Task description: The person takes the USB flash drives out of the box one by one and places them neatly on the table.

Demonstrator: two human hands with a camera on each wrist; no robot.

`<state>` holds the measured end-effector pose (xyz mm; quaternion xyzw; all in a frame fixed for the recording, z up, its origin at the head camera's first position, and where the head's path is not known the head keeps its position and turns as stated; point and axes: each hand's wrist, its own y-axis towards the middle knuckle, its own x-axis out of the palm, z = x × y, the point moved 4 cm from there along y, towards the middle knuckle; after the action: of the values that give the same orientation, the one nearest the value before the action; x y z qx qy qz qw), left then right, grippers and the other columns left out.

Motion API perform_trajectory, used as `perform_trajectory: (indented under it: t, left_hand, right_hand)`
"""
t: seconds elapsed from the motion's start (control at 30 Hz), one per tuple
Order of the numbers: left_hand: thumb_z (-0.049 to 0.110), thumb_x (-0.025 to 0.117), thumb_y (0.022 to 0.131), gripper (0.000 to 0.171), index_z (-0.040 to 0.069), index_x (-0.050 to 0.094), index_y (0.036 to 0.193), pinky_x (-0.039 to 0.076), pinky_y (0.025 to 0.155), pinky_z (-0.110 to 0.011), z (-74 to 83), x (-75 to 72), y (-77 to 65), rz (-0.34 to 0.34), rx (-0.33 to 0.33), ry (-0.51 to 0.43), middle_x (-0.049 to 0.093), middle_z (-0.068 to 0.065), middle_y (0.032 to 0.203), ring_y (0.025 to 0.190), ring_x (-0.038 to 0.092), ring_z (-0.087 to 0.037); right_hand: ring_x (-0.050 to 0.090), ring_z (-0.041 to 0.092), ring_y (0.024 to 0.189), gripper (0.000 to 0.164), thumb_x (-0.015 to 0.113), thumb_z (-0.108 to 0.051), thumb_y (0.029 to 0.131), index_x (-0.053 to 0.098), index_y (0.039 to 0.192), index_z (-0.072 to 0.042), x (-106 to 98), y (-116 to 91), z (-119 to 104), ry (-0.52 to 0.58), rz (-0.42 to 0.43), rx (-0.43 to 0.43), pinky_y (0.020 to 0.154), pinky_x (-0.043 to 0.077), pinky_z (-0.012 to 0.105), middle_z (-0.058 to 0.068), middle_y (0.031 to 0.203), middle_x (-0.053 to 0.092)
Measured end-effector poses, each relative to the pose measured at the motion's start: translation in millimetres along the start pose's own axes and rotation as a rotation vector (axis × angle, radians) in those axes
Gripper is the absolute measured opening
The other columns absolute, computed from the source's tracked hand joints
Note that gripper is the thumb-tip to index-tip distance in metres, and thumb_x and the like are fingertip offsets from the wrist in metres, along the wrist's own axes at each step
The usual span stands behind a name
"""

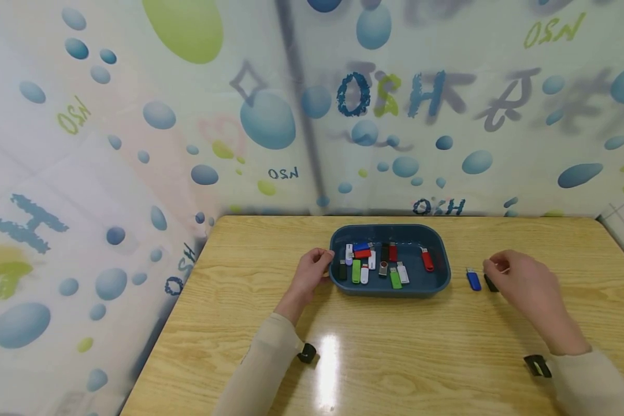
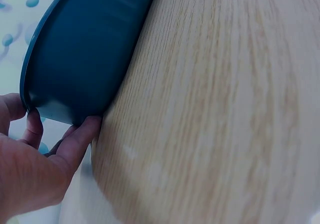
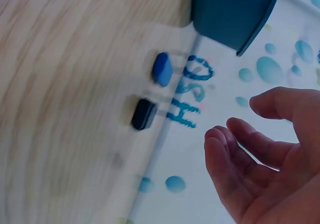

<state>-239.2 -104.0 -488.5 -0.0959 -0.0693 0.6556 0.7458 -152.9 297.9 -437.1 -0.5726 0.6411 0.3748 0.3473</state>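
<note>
At its left end, a dark blue plastic tray (image 1: pixel 390 292) is gripped by my left hand (image 1: pixel 311 273). In the left wrist view, the thumb and a finger pinch the tray's rim while another finger touches lower down its wall (image 2: pixel 92 49). My right hand (image 1: pixel 527 283) hovers over the table right of the tray, its fingers loosely bent and nothing between them. Just beside its fingertips lies a black USB stick (image 3: pixel 144 114), partly hidden in the head view. A blue USB stick (image 1: pixel 474 280) lies between that one and the tray.
Inside the tray are several USB sticks, mostly toward the left; a red USB stick (image 1: pixel 427 260) lies alone near the right end. The wooden table (image 1: pixel 421 358) ends at a patterned curtain (image 1: pixel 364 167) behind the tray. A dark wrist device (image 1: pixel 307 353) sits at the left cuff.
</note>
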Motion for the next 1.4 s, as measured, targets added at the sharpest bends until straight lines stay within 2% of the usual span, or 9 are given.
perform_trajectory:
  t: [0.27,0.5,0.63,0.77,0.97,1.2,1.4]
  left_hand:
    - [0.026,0.057,0.108,0.031,-0.004,0.059,0.116,0.06,0.08,-0.035,0.4,-0.2,-0.1,-0.007,-0.007,0.008,0.055,-0.009,0.105,0.093,0.054,-0.02]
    - [0.027,0.058,0.107,0.034,-0.005,0.059,0.119,0.061,0.084,-0.037,-0.9,-0.7,0.2,-0.003,-0.01,0.008,0.057,-0.013,0.111,0.095,0.057,-0.021]
    - [0.027,0.058,0.107,0.034,-0.005,0.059,0.119,0.06,0.088,-0.041,-0.9,-1.0,-0.3,0.003,-0.014,0.013,0.058,-0.015,0.114,0.097,0.058,-0.021]
    - [0.026,0.058,0.107,0.03,-0.003,0.06,0.116,0.06,0.086,-0.038,-1.2,-1.4,-0.1,0.006,-0.015,0.015,0.057,-0.013,0.111,0.096,0.058,-0.021]
    - [0.027,0.058,0.107,0.031,-0.003,0.06,0.116,0.061,0.084,-0.036,-1.3,-1.5,0.3,0.005,-0.002,0.019,0.057,-0.008,0.107,0.095,0.057,-0.02]
    - [0.027,0.058,0.107,0.029,-0.001,0.06,0.115,0.06,0.084,-0.036,-0.5,-0.5,-0.6,-0.002,-0.002,0.01,0.057,-0.009,0.109,0.096,0.057,-0.021]
    - [0.025,0.057,0.108,0.029,-0.003,0.059,0.116,0.06,0.083,-0.036,1.1,-0.3,-0.8,-0.015,-0.019,0.005,0.055,-0.007,0.106,0.098,0.056,-0.024]
  right_hand:
    - [0.066,0.03,0.079,0.029,0.066,-0.02,0.1,0.071,0.11,0.007,4.9,-1.4,-32.8,0.037,0.081,-0.11,0.06,0.053,0.041,0.017,0.094,0.069]
    - [0.064,0.03,0.082,0.027,0.067,-0.017,0.099,0.07,0.114,0.006,13.7,0.4,-65.5,0.056,0.071,-0.173,0.066,0.056,0.048,0.02,0.101,0.067]
    - [0.061,0.031,0.088,0.026,0.068,-0.016,0.099,0.07,0.114,0.005,21.3,5.2,-83.9,0.056,0.038,-0.196,0.072,0.055,0.049,0.02,0.105,0.065]
    - [0.061,0.031,0.091,0.025,0.069,-0.016,0.098,0.069,0.114,0.004,30.5,12.1,-99.1,0.04,0.0,-0.224,0.075,0.056,0.05,0.02,0.108,0.064]
    - [0.058,0.025,0.081,0.024,0.072,-0.016,0.097,0.069,0.112,0.002,47.3,25.3,-111.7,-0.01,-0.042,-0.244,0.067,0.054,0.041,0.013,0.097,0.064]
    - [0.057,0.022,0.075,0.025,0.074,-0.018,0.096,0.07,0.11,0.002,64.0,41.3,-120.4,-0.052,-0.132,-0.212,0.064,0.053,0.039,0.01,0.089,0.063]
    - [0.057,0.021,0.072,0.029,0.073,-0.023,0.097,0.069,0.109,0.004,77.0,52.3,-120.7,-0.083,-0.26,-0.151,0.063,0.053,0.037,0.01,0.088,0.065]
